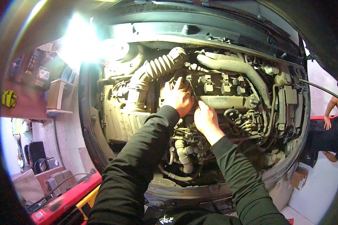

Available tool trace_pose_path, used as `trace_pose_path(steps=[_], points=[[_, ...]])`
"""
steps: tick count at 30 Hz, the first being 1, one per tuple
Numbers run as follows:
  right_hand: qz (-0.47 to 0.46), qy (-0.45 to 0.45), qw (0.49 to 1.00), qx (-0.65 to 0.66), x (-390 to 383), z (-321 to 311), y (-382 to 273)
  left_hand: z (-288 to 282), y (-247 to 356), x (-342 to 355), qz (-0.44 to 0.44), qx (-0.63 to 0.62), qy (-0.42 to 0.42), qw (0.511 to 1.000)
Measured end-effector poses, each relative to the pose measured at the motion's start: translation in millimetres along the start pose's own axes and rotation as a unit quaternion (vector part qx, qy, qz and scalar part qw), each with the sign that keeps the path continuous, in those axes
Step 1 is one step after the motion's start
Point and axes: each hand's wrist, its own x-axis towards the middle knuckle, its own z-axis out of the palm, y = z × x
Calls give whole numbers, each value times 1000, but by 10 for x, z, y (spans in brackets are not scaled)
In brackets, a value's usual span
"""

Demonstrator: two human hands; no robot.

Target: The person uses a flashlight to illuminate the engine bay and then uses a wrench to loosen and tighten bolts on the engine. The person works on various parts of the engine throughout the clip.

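Head view: my left hand lies spread on the engine cover's left end, just below the ribbed intake hose. My right hand is curled, apparently pinching a thin dark rod beside it.

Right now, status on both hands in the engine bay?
Left hand flat on the engine top, beside the ribbed intake hose. Right hand pinching a thin wire. Hoses crowd close below.
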Motion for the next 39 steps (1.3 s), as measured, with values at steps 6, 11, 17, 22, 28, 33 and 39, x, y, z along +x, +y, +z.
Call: trace_pose_path(steps=[6, 11, 17, 22, 28, 33, 39], points=[[16, -4, 999, 33, 7, -23, -68, -31, 73, -18, -5, -7, -55, 998], [65, -28, 997, 10, 30, -21, -134, -50, 103, 21, -23, -18, -76, 997], [31, 22, 998, 56, 61, 116, -132, -79, 14, 39, -14, -19, -132, 991], [36, 37, 995, 83, 29, 176, -166, -90, -5, 40, -3, -5, -148, 989], [27, 47, 997, 58, 11, 193, -148, -102, 24, 62, -8, -7, -182, 983], [44, 24, 999, -6, 35, 234, -136, -34, 12, 42, -4, 3, -133, 991], [30, -8, 987, -155, 6, 60, -139, 46, 26, -12, -2, 2, -96, 995]])
